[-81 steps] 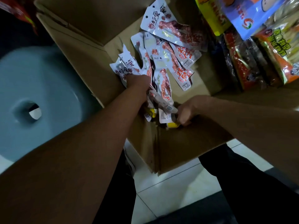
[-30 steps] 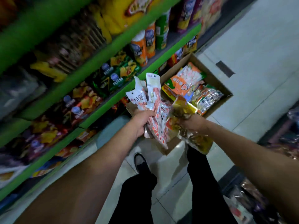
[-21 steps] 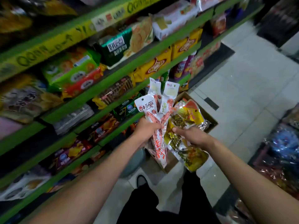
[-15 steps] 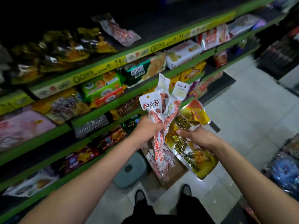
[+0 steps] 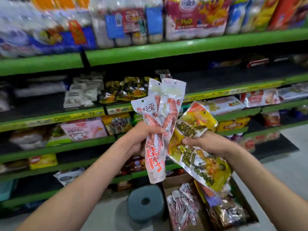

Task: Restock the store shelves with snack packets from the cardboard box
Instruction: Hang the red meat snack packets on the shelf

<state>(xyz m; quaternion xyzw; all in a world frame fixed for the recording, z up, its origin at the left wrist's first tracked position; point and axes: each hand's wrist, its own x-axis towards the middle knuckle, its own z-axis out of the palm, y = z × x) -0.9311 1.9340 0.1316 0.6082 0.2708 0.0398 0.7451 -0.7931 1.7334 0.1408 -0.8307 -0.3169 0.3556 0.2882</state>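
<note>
My left hand grips a bunch of long white-and-red snack packets, held upright at chest height in front of the green shelves. Beside it, my right hand pinches several yellow snack packets that fan out above and below the fingers. The two bunches touch in the middle. Below on the floor, the open cardboard box holds more white-and-red packets and mixed foil packets.
A grey round stool stands on the floor left of the box. Several green shelf levels are packed with snacks; the second level has dark bare stretches on the right. Pale tiled floor extends to the right.
I have risen from the box with both bunches. The view has lifted from the box and low shelves to the upper shelves, and my hands hold the packets higher before them.
</note>
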